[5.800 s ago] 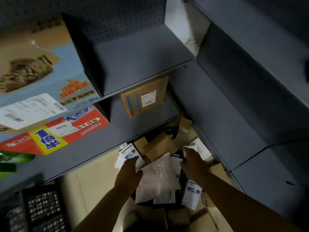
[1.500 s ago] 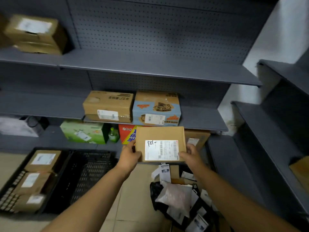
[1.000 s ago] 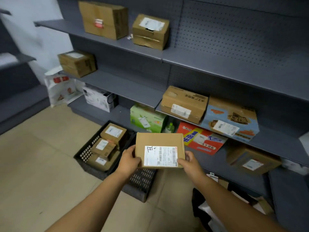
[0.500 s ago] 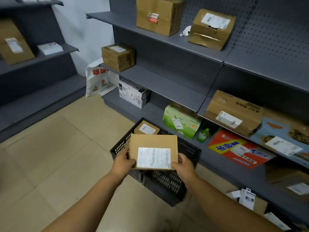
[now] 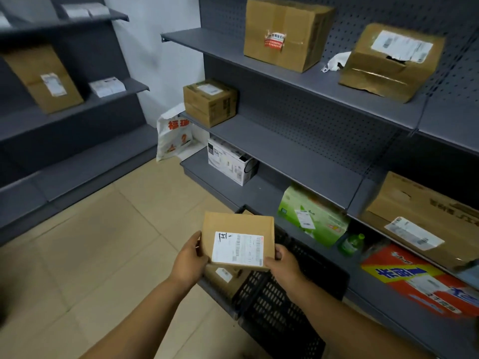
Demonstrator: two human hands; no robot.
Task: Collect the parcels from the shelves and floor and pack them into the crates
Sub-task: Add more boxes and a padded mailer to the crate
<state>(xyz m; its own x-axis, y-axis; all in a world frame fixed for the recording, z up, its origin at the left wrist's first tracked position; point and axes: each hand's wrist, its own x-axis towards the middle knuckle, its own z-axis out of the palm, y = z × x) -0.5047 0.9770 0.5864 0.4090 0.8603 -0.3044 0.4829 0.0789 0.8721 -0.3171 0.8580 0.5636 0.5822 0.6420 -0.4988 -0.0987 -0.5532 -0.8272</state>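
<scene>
I hold a flat brown parcel (image 5: 234,229) with a white shipping label between both hands, above the black plastic crates (image 5: 274,299) on the floor. My left hand (image 5: 190,260) grips its left edge and my right hand (image 5: 283,266) grips its lower right corner. Under the parcel, a labelled brown box (image 5: 224,277) lies in the left crate. The right crate's mesh side shows, its inside mostly hidden by my arm.
Grey shelves (image 5: 298,156) on the right carry cardboard boxes (image 5: 286,32), a green carton (image 5: 312,216), a white box (image 5: 230,161) and a red-and-yellow pack (image 5: 420,281). More boxes (image 5: 44,76) sit on left shelves. A white bag (image 5: 175,133) leans in the corner. Beige tiled floor (image 5: 98,255) spreads to the left.
I picked the flat parcel out of the floor pile, lifted it with both hands and turned left with it. It now sits over the crates, closer to the left crate.
</scene>
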